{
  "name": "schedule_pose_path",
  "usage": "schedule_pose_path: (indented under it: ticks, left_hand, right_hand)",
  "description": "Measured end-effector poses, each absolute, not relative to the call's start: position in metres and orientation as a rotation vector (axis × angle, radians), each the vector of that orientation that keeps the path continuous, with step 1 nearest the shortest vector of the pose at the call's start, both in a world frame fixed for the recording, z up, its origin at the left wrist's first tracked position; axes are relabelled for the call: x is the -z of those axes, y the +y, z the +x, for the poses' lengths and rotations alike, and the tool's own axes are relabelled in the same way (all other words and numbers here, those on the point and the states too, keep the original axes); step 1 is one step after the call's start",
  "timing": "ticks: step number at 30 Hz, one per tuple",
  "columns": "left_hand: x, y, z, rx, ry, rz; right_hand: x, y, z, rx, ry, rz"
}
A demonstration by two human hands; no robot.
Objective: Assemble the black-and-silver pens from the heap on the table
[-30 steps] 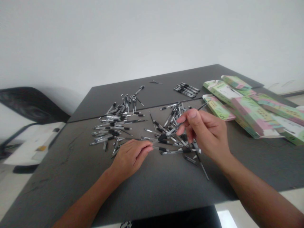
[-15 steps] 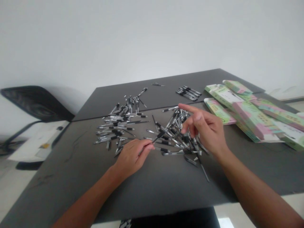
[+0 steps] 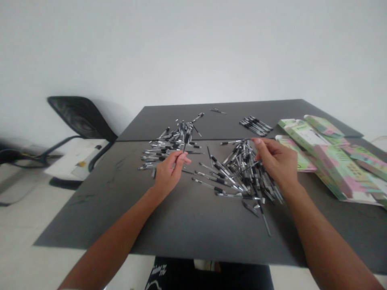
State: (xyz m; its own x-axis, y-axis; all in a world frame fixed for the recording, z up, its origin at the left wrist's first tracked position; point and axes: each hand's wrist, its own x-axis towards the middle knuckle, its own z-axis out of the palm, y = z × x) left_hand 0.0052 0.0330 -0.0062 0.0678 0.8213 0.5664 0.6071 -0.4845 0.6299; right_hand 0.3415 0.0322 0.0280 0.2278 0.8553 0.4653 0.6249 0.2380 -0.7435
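Note:
My left hand (image 3: 169,169) is closed in a pinch around a black-gripped pen (image 3: 186,139), which points up and away over the left heap of pens (image 3: 155,155). At the far edge of the right heap of pens (image 3: 242,169) is my right hand (image 3: 276,161). Its thumb and forefinger are pressed together and the other fingers curl in. Whatever may be between those fingertips is too small to make out. Both heaps hold many clear and black pens lying at mixed angles.
A tidy row of pens (image 3: 256,125) lies farther back on the dark table (image 3: 193,233). A few loose pieces (image 3: 217,111) rest near the far edge. Green and pink cardboard boxes (image 3: 335,161) are piled at the right. A black-backed chair (image 3: 83,117) stands left.
My left hand has moved left, away from the right heap, and the pen in it now points more upright. My right hand's extended forefinger has drawn in to a pinch. The view has shifted.

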Motion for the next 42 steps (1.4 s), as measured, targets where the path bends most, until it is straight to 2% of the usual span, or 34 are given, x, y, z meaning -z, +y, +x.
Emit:
schedule_pose_path:
  ticks: [9, 17, 29, 42]
  left_hand:
    - [0.012, 0.046, -0.001, -1.456, 1.435, 1.979]
    - [0.015, 0.046, 0.002, -1.462, 1.381, 1.954]
    - [0.019, 0.046, 0.005, -1.428, 1.270, 1.947]
    - [0.018, 0.046, -0.004, -1.484, 1.301, 1.865]
  right_hand:
    - [-0.010, 0.041, 0.346, -0.343, -1.800, -1.588]
    - [-0.002, 0.039, 0.320, -0.428, -2.249, -1.363]
    - [0.011, 0.041, 0.302, -0.438, -2.379, -1.363]
    - [-0.025, 0.074, 0.298, -0.491, -2.627, -1.370]
